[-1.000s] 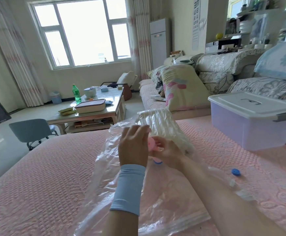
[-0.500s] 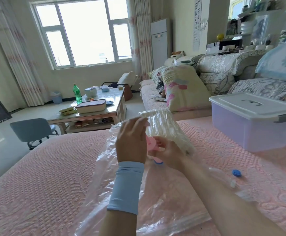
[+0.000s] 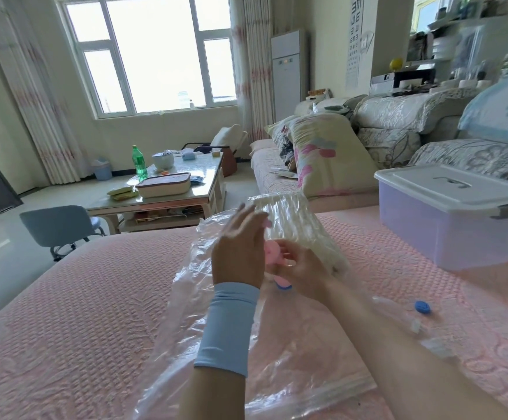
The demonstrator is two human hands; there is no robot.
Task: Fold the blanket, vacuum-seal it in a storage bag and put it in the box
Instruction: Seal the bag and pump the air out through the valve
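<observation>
Two hands meet over the clear plastic storage bag (image 3: 216, 328), laid flat on the pink quilted cover (image 3: 80, 298). My right hand (image 3: 304, 268) curls its fingers round the small pink pump (image 3: 272, 253), steadying it on the blue valve (image 3: 284, 287). My left hand (image 3: 237, 253) is open above, ready to press. Beyond, the folded white blanket (image 3: 295, 225) fills the bag's far end.

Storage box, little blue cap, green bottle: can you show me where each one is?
storage box (image 3: 437, 237), head view, on its see-through front wall.
blue cap (image 3: 422, 306), head view, on its round top.
green bottle (image 3: 139, 165), head view, on the middle of its body.
</observation>
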